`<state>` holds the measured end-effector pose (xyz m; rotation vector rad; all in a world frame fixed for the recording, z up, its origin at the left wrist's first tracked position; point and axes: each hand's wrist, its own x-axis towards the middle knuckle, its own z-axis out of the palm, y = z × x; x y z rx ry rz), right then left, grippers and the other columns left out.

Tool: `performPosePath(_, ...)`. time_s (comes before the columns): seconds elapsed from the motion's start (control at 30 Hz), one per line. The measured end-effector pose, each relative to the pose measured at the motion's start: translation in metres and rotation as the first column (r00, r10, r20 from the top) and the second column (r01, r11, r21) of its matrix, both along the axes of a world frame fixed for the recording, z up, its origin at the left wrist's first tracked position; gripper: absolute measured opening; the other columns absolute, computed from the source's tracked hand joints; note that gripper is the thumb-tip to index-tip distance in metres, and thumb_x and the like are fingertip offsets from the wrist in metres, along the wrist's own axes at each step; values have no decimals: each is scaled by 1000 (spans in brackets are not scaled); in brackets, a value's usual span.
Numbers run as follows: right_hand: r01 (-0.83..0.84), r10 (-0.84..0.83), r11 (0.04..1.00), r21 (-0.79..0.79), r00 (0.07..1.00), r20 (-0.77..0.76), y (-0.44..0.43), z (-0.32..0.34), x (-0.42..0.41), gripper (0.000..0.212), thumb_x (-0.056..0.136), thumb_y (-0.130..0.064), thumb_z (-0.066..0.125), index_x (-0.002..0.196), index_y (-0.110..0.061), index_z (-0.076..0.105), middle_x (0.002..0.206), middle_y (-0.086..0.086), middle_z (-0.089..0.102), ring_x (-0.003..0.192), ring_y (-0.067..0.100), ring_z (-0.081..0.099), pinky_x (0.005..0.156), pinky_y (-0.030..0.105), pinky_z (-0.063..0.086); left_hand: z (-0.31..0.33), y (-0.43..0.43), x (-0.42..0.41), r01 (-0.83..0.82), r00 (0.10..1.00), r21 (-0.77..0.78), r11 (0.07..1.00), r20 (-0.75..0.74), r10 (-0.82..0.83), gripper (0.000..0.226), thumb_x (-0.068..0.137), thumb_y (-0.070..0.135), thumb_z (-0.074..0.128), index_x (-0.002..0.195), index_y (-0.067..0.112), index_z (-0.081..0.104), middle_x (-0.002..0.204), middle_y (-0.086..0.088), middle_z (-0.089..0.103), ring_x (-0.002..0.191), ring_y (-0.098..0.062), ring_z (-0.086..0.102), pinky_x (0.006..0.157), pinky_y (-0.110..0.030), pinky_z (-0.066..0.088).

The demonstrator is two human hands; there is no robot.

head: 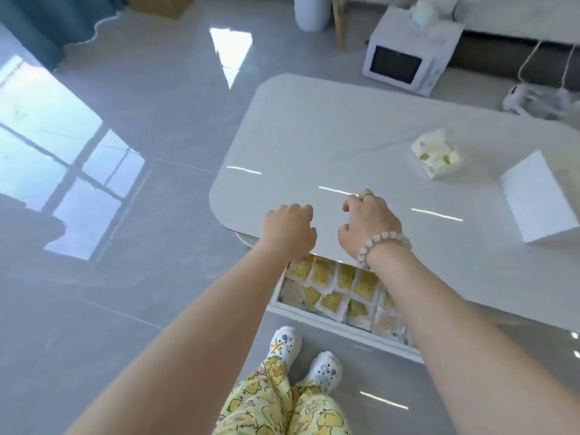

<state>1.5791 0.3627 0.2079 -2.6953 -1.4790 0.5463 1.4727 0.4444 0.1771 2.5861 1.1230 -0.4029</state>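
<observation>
A: Bare forearms reach out above duck-print trousers and white clogs [287, 342]. Where are the hands?

B: Over the table's [314, 136] near edge, close to its near-left corner. Left hand [290, 227] is balled, fingers tucked under. Right hand [368, 226] has its fingers curled downward. Neither shows anything in its grip, though the palms are hidden.

A: And the drawer?

B: Drawer [329, 325] stands pulled out beneath that near edge, right under the wrists, packed with yellow-and-white packets [329, 301].

A: How far along?

B: Opening looks done. One tissue pack [436, 155] lies nearer the table's far edge, well apart from the hands. I judge that picking packets, or shutting the drawer, is what's left; neither hand touches either.
</observation>
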Motion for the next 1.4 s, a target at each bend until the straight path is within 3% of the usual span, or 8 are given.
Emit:
performPosePath(0.1, -225, 224, 974, -1, 969, 100, 49, 49, -36, 36, 92, -18, 44, 127, -13, 45, 133, 7, 40, 120, 23, 41, 73, 30, 39, 47, 36, -63, -52, 995, 172, 984, -76, 66, 30, 97, 31, 39, 117, 14, 54, 116, -5, 56, 107, -25, 51, 79, -30, 33)
performPosePath(0.27, -461, 439, 883, 87, 878, 191, 119, 123, -135, 34, 93, -19, 43, 126, -13, 51, 132, 7, 43, 122, 25, 41, 83, 32, 42, 121, 83, -179, -345, 934, 214, 914, -21, 357, 32, 96, 28, 40, 119, 12, 56, 125, -10, 52, 117, -30, 50, 89, -35, 40)
performPosePath(0.47, -697, 652, 694, 180, 715, 254, 164, 159, -295, 33, 91, -18, 46, 122, -13, 55, 126, 7, 50, 118, 25, 47, 88, 34, 44, 153, 87, -325, -610, 775, 331, 720, 59, 629, 29, 96, 20, 39, 117, 10, 56, 121, -9, 53, 112, -31, 53, 75, -33, 37)
performPosePath(0.63, -865, 827, 489, 115, 502, 253, 178, 168, -447, 35, 91, -20, 47, 125, -14, 54, 133, 6, 45, 123, 23, 43, 95, 33, 39, 167, 69, -478, -791, 564, 305, 530, 28, 826, 31, 93, 21, 44, 120, 13, 55, 123, -9, 53, 113, -31, 54, 83, -34, 42)
performPosePath(0.8, -950, 914, 272, 152, 305, 267, 177, 170, -588, 36, 91, -18, 47, 125, -12, 56, 128, 7, 49, 122, 23, 44, 95, 34, 40, 170, 33, -617, -872, 373, 349, 343, 21, 928, 32, 91, 19, 45, 122, 14, 53, 126, -8, 53, 114, -30, 53, 85, -34, 44)
performPosePath(0.97, -983, 949, 97, 157, 139, 285, 169, 169, -681, 34, 89, -12, 46, 120, -11, 60, 122, 7, 53, 116, 23, 48, 89, 31, 42, 166, 0, -703, -907, 181, 398, 138, 71, 981, 33, 94, 25, 45, 123, 11, 48, 124, -10, 47, 116, -29, 47, 86, -37, 43)
performPosePath(1.13, -986, 956, -59, 155, -11, 293, 168, 162, -764, 34, 88, -13, 49, 120, -11, 61, 125, 7, 50, 117, 23, 47, 93, 32, 41, 159, -28, -765, -939, 21, 343, -9, 85, 996, 35, 94, 29, 44, 123, 10, 47, 126, -11, 44, 117, -29, 45, 85, -37, 42)
performPosePath(1.4, -901, 875, -424, 93, -380, 301, 171, 148, -927, 34, 90, -17, 47, 123, -11, 58, 127, 7, 48, 120, 23, 44, 96, 32, 38, 145, -45, -886, -883, -360, 252, -396, 179, 916, 36, 91, 27, 46, 122, 12, 55, 127, -8, 46, 121, -26, 40, 88, -36, 41)
